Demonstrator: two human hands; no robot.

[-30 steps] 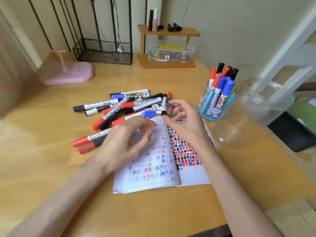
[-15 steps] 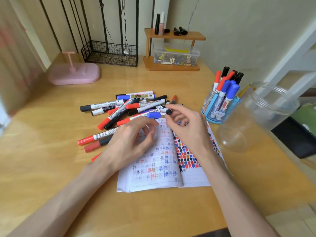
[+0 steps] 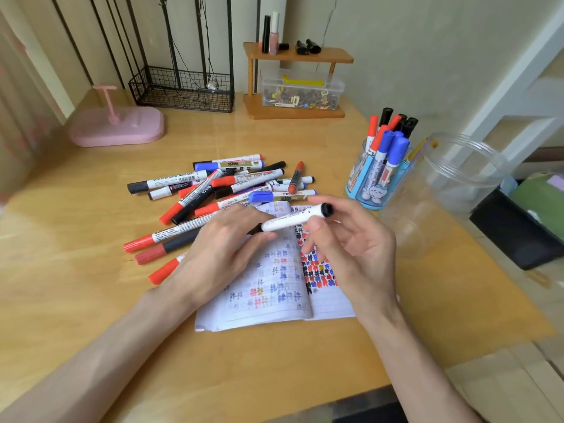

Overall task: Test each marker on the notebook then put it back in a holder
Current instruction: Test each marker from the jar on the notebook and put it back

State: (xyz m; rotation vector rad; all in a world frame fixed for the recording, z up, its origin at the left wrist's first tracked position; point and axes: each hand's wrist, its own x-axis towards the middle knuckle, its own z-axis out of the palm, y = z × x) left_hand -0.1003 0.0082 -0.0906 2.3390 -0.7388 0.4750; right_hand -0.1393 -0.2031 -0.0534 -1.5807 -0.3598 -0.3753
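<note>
White cylindrical marker (image 3: pixel 290 221) in right hand (image 3: pixel 357 254)

The white-barrelled, black-ended marker (image 3: pixel 294 220) hovered over a white lined notebook (image 3: pixel 276 282) speckled with red, blue and black scribbles, near a light-blue cartoon-printed holder (image 3: pixel 370 186).

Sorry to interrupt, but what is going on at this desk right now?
A person holds a white marker over the open notebook, the right hand pinching its black-tipped end and the left hand gripping the other end. More markers lie piled behind the notebook, and several stand in the blue holder.
</note>
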